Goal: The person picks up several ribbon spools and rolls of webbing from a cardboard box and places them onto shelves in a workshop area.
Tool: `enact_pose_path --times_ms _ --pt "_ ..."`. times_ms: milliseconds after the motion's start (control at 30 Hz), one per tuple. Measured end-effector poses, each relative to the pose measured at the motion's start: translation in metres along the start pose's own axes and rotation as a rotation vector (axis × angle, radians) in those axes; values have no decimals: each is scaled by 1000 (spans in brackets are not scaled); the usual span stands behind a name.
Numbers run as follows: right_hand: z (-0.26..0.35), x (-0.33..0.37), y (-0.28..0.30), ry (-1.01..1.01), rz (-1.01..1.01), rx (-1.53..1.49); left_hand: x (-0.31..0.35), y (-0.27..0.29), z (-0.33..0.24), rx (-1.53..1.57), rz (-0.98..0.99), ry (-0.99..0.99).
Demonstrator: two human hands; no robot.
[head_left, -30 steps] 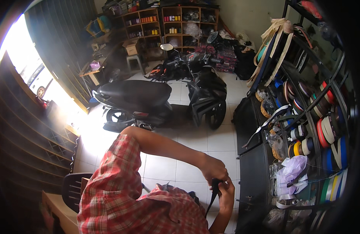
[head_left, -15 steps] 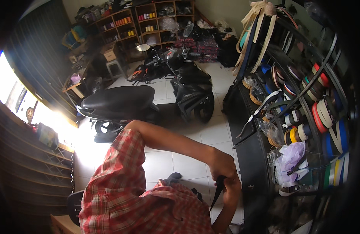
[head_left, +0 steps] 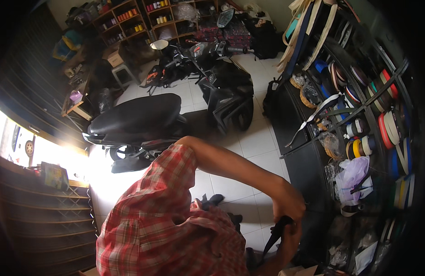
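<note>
My left arm, in a red plaid sleeve, reaches across to the right. My left hand [head_left: 289, 203] is closed at the end of a black strap [head_left: 275, 235]. Just below it, my right hand [head_left: 291, 235] is closed at the same strap, its forearm rising from the lower edge. The two hands touch or nearly touch, and most of the fingers are hidden behind the strap and the back of the left hand. From there the strap hangs down to the left, in front of my shirt. Both hands are beside the black cabinet on the right.
A black motorcycle [head_left: 139, 115] stands on the white tiled floor ahead. On the right, a black rack [head_left: 359, 108] holds several rolls of coloured webbing and a pale plastic bag [head_left: 353, 177]. Wooden shelves [head_left: 175, 20] with thread spools line the back. Low at right lies cardboard [head_left: 301, 270].
Both hands have moved right and slightly down, with the black strap still between them. The view has shifted, so the motorcycle and rack sit differently in the picture.
</note>
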State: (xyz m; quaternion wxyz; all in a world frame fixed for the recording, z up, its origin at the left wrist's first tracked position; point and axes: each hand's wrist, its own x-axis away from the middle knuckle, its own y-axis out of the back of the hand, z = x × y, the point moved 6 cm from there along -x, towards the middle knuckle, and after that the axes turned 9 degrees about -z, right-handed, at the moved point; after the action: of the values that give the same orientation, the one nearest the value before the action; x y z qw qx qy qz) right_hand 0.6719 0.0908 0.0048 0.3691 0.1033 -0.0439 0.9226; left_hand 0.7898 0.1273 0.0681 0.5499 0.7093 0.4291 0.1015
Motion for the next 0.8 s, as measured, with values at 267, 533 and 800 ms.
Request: enact_pose_path --times_ms 267,533,800 --pt "16 68 47 146 -370 20 -56 -12 -34 43 -115 -253" --pt "-7 148 101 157 -546 76 -108 -38 -108 -50 45 -360" --pt "-14 235 113 167 -746 182 -131 -60 -198 -231 120 -416"
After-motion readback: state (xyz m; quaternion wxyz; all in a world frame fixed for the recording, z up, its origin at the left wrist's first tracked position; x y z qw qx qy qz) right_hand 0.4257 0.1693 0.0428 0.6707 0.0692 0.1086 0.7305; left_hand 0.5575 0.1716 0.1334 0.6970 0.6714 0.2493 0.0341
